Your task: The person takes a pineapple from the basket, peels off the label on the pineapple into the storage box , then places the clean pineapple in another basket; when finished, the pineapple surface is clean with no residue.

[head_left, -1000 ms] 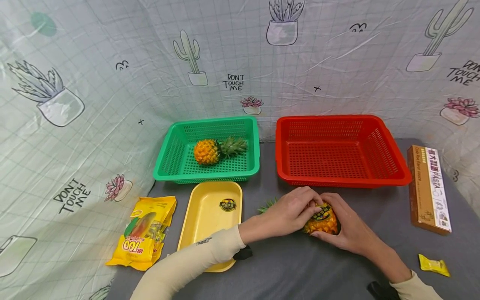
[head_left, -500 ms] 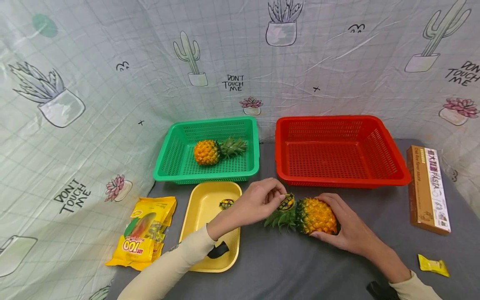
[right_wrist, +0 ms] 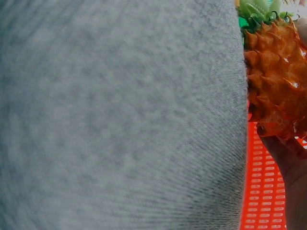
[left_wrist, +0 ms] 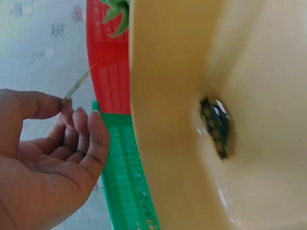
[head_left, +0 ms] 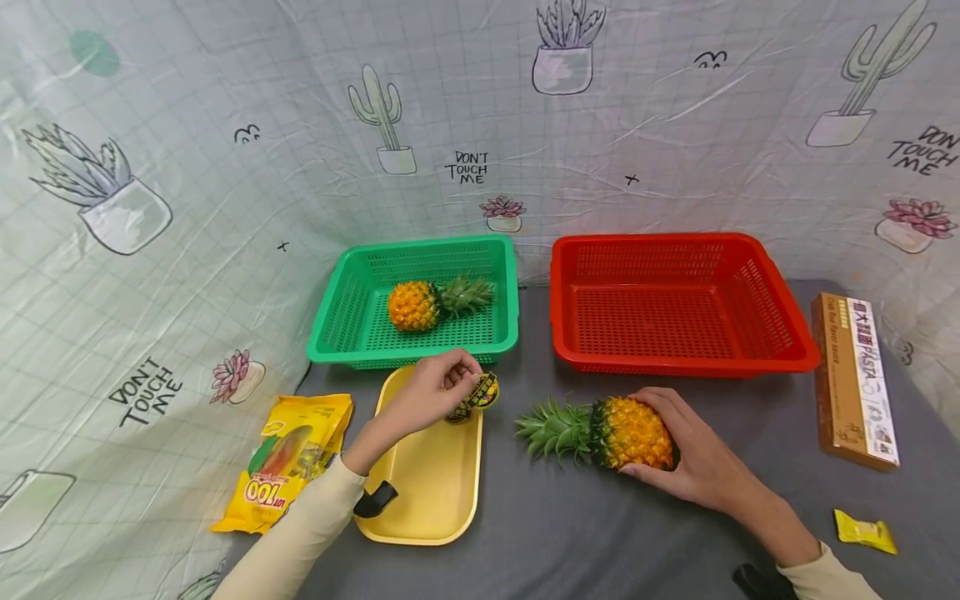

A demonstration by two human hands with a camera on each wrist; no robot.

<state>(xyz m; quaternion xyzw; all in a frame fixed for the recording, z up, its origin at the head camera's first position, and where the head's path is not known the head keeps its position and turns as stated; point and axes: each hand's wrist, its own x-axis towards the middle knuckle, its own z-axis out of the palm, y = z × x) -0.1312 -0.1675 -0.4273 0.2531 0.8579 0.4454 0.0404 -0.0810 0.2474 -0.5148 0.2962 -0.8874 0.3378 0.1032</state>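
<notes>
My left hand (head_left: 431,392) pinches a round black-and-yellow sticker (head_left: 486,390) between thumb and index finger, over the far right part of the yellow tray (head_left: 427,483). In the left wrist view the sticker is seen edge-on, and a second dark sticker (left_wrist: 216,127) lies in the tray. On the grey cloth, a small pineapple (head_left: 636,433) lies on its side with its leafy crown pointing left. My right hand (head_left: 693,454) grips its base end, thumb at the near side and fingers over the far side.
A green basket (head_left: 330,337) at the back holds another pineapple (head_left: 414,306). Beside it stands a red basket (head_left: 686,365). A yellow candy bag (head_left: 288,467) lies at left; a pasta box (head_left: 855,379) and a small yellow packet (head_left: 864,531) lie at right.
My left hand has pulled a sticker off the pineapple and carried it left over the yellow tray. The pineapple's crown and body are now uncovered. My right hand has stayed on the pineapple.
</notes>
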